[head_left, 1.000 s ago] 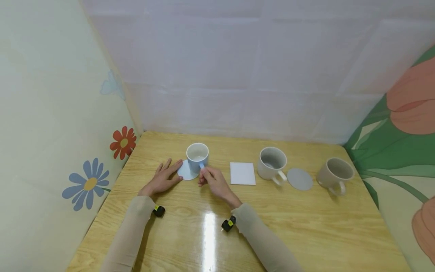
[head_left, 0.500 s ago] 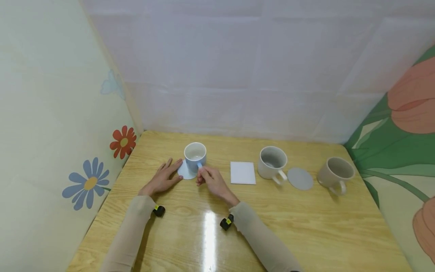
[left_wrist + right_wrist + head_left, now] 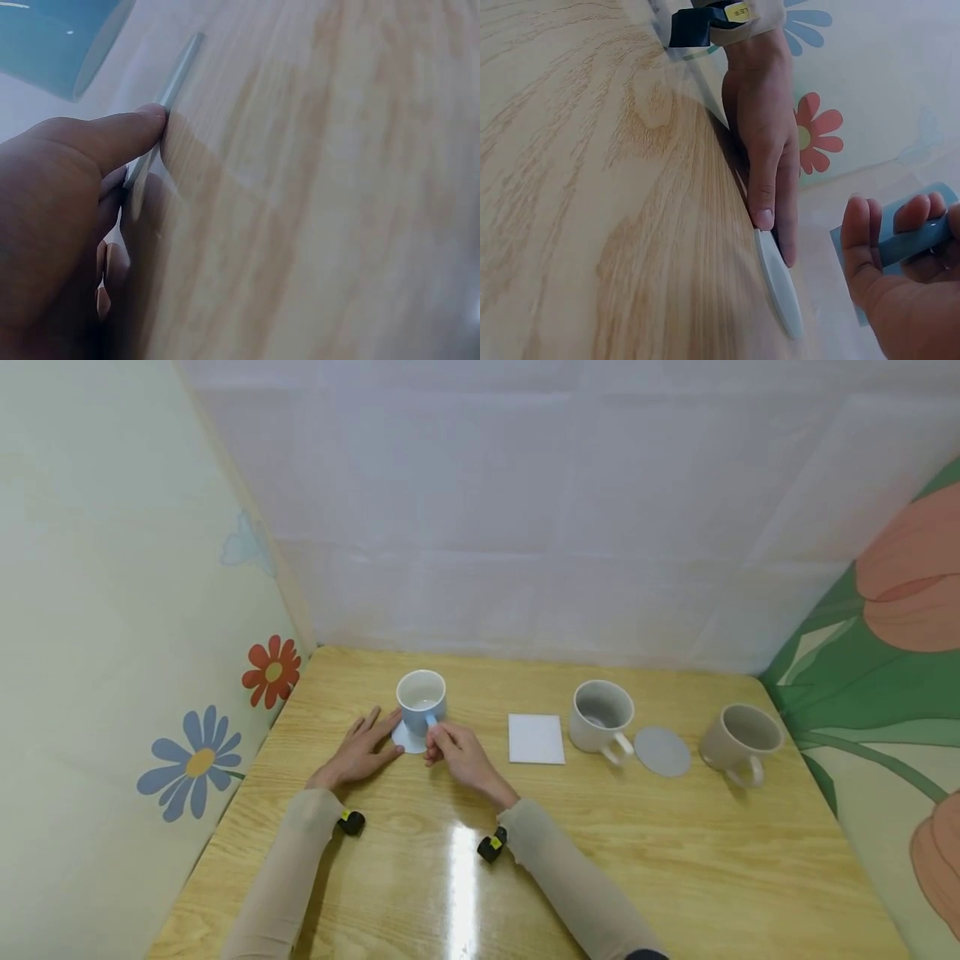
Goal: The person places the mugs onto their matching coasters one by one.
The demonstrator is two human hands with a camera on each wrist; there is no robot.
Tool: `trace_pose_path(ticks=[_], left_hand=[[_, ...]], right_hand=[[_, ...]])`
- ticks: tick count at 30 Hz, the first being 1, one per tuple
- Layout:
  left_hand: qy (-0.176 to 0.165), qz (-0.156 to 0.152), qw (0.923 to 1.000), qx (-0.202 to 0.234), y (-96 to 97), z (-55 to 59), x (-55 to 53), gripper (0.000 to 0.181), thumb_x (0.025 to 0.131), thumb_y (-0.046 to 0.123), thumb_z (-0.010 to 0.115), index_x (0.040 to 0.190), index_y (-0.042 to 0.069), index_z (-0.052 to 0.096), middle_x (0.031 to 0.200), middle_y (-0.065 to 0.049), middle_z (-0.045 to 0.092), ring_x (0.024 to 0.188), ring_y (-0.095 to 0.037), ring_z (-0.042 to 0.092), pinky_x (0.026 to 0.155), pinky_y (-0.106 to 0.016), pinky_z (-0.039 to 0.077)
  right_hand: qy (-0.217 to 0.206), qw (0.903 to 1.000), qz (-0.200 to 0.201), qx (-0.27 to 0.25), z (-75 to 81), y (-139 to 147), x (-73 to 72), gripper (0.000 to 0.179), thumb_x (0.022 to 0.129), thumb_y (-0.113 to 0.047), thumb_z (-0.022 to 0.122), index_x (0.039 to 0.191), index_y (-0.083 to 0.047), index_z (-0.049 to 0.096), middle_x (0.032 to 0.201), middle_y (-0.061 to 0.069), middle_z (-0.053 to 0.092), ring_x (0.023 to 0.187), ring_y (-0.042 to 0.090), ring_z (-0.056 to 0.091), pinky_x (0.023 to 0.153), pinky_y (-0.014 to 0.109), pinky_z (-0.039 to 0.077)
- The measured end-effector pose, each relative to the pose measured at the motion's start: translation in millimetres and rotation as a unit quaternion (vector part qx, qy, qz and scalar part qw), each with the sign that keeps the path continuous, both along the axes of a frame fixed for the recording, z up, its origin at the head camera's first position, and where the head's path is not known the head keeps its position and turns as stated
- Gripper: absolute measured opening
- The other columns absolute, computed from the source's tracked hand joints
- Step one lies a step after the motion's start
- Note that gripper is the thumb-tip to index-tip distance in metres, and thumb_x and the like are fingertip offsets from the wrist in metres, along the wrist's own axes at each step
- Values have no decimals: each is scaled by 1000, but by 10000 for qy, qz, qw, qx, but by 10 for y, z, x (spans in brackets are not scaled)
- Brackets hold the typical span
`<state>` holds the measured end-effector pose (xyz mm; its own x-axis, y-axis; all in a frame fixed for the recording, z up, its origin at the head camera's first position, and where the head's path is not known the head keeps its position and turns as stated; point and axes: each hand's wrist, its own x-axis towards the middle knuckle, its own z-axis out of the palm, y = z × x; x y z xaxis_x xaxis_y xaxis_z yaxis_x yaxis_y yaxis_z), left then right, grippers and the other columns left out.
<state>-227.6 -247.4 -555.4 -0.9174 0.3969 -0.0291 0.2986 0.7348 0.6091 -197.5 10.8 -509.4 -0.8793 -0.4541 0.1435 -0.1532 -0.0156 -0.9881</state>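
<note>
In the head view, my right hand (image 3: 467, 758) pinches the handle of a light-blue mug (image 3: 415, 718) with a white inside. The mug is over a round pale-blue coaster (image 3: 405, 742) and covers its far part. A gap shows between the mug's base and the coaster (image 3: 180, 71) in the left wrist view. My left hand (image 3: 362, 753) lies on the table with its fingers fairly straight. Its thumb and forefinger touch the coaster's left edge. The right wrist view shows curled fingers round the blue handle (image 3: 915, 241).
A square white coaster (image 3: 536, 739) lies right of my right hand. Farther right stand a white mug (image 3: 592, 737), a round grey coaster (image 3: 662, 752) and a beige mug (image 3: 723, 747). The wooden table (image 3: 390, 877) ends at a pale wall covering (image 3: 480, 527) behind.
My right hand has carried the light-blue mug a little to the left, farther over the round coaster. My left hand stays at the coaster's edge.
</note>
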Motion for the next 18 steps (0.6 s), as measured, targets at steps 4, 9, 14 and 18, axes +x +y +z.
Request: trace_pose_path(ticks=[4, 9, 14, 18], left_hand=[[-22, 47, 10000, 9, -7, 9, -11, 75, 107, 37, 64, 169, 13, 30, 174, -18, 31, 164, -51, 7, 131, -67, -2], [-11, 47, 10000, 25, -13, 16, -7, 75, 107, 36, 65, 169, 11, 31, 173, -18, 32, 164, -50, 8, 132, -67, -1], [150, -32, 9998, 99, -4, 5, 20, 74, 107, 37, 65, 168, 11, 32, 171, -22, 33, 162, -54, 10, 130, -70, 2], [213, -35, 9995, 210, -5, -18, 20, 74, 106, 38, 66, 168, 13, 34, 170, -23, 34, 161, -55, 10, 129, -71, 2]], right_hand=[[40, 10000, 35, -30, -12, -46, -26, 36, 115, -9, 42, 100, 20, 58, 87, 12, 62, 78, 17, 67, 78, 32, 66], [0, 10000, 51, -10, -53, -76, -44, 35, 115, -9, 42, 99, 18, 58, 86, 10, 62, 79, 18, 68, 79, 34, 66], [-31, 10000, 26, 23, -72, -76, -53, 35, 115, -10, 42, 99, 16, 59, 86, 9, 61, 80, 21, 68, 79, 33, 66], [1, 10000, 33, 10, -87, -81, -74, 35, 116, -10, 42, 99, 15, 60, 87, 11, 62, 81, 22, 68, 80, 35, 66]])
